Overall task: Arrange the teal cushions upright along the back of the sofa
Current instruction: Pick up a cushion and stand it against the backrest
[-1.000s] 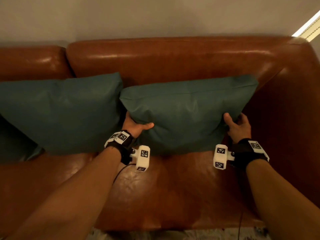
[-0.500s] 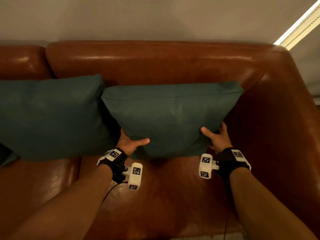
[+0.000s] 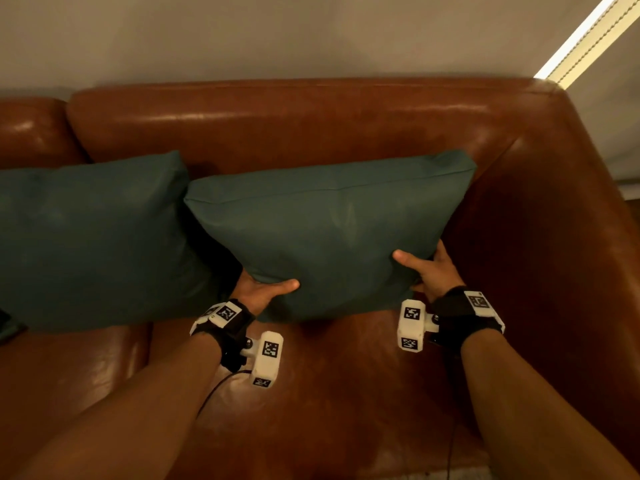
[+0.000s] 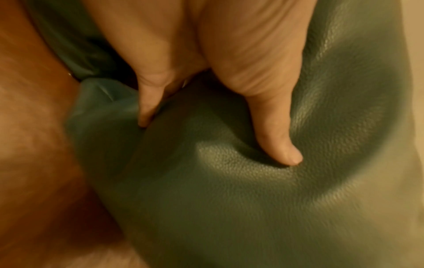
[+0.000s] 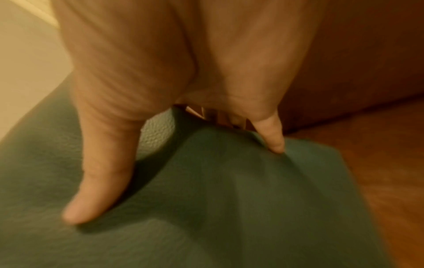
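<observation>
Cushion (image 3: 325, 237) on the right stands upright on the seat (image 3: 329, 393) at the sofa's right end, its top edge leaning toward the backrest (image 3: 294, 133) and its right corner close to the armrest (image 3: 554, 237). Both hands hold it by its lower corners. The left hand (image 3: 259, 292) grips the lower left corner, thumb pressed into the front face and fingers tucked behind; the left wrist view shows that thumb (image 4: 275, 127) denting the teal leather while a finger (image 4: 146, 101) digs into the fold at the edge. The right hand (image 3: 429, 271) grips the lower right corner the same way, thumb (image 5: 101, 172) flat on the front and fingers curled round the back, one fingertip (image 5: 273, 136) showing on the corner. The cushion's bottom edge sits at or just above the seat; I cannot tell whether it touches.

A second teal cushion (image 3: 90, 244) stands upright just beside it on the left, against the back of the sofa (image 3: 381, 116), their near edges overlapping or touching. Each wrist carries a black strap with white marker blocks. A pale wall (image 3: 277, 36) rises behind the sofa.
</observation>
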A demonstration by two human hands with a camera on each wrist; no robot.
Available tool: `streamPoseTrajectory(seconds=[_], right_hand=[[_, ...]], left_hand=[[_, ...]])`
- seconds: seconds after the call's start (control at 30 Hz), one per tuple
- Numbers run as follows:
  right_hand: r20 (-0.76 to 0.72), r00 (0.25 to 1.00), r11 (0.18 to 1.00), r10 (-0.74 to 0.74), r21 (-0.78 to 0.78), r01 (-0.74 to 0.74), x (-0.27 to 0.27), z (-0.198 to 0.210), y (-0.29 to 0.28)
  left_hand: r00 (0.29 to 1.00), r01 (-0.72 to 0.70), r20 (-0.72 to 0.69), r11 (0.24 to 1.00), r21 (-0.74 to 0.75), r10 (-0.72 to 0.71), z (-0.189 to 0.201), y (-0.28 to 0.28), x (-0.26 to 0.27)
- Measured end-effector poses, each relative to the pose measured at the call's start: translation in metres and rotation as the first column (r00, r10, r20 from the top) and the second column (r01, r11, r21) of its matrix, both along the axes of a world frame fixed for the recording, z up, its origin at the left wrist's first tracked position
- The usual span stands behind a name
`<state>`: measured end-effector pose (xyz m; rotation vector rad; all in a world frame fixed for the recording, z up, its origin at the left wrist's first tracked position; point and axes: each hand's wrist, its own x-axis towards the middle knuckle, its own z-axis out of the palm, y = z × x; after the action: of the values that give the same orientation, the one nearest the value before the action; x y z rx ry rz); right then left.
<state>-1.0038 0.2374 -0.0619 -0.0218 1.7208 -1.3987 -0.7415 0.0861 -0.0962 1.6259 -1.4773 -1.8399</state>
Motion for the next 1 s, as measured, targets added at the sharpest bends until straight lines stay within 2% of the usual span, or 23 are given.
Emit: streamPoseTrajectory(seconds=[0.1, 0.23, 0.4, 0.67, 0.83, 0.9, 1.0], right_hand=[[-0.009, 0.998, 0.998, -0.067, 0.001, 0.067, -0.017, 0.001, 0.012], [0.012, 0.996, 0.996, -0.087, 0.037, 0.087, -0.032, -0.002, 0.028], [-0.02, 0.994, 0.993, -0.107, 0.054, 0.107, -0.02, -0.007, 0.027], [-0.056, 0.992, 0.985, -0.115, 0.121, 0.121, -0.02, -0.016, 0.029], [-0.071, 0.977, 0.934, -0.204, 0.285, 0.215, 0.007, -0.017, 0.039], [-0.03, 0.987, 0.917, -0.155, 0.366, 0.155, 0.04, -0.027, 0.049], [0.148, 0.988, 0.898, 0.05, 0.427, -0.109, 0.099, -0.043, 0.053]], left_hand=[[1.0, 0.025, -0.006, 1.0, 0.01, -0.025, -0.002, 0.01, -0.02], [0.996, 0.075, -0.049, 0.997, -0.01, -0.076, -0.012, 0.01, -0.045], [0.995, 0.097, 0.04, 0.995, -0.036, -0.096, -0.015, -0.001, -0.027], [0.998, 0.029, 0.06, 1.0, -0.011, -0.028, -0.016, -0.002, -0.024], [0.993, 0.097, 0.063, 0.995, -0.001, -0.097, -0.008, -0.003, -0.006], [0.991, 0.123, 0.047, 0.992, 0.03, -0.125, 0.001, -0.004, 0.005], [0.992, 0.091, 0.077, 0.988, 0.126, -0.101, 0.012, -0.012, 0.035]])
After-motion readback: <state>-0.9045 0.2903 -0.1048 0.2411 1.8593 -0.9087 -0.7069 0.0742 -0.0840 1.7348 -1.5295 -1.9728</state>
